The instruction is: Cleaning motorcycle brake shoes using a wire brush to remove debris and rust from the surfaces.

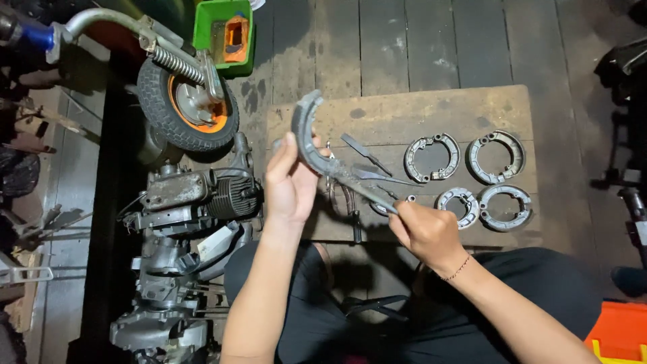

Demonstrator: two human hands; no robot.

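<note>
The left hand (288,183) holds up a curved grey metal brake shoe (306,131), a half-ring arc, above the left end of a worn wooden board (404,111) that lies on the dark plank floor. The fingers are closed around the shoe's lower end, thumb side toward the camera. The arc rises from the hand toward the board's far left corner, its long axis running near upright in the view, the open hollow of the curve facing right.

The right hand (426,232) is closed in a fist round the handle end of a slim grey metal tool (360,187). The tool's shaft slants up and left from the fist, and its tip meets the lower end of the shoe just beside the left hand's fingers.

On the board's right half lie four round assembled pairs of grey brake shoes (431,158), two nearer the far edge and two nearer the near edge. A few small hand tools (364,152) lie at the board's middle. Left of the board sits a small black wheel with an orange hub (187,104) and a dirty grey engine block (195,195).
</note>
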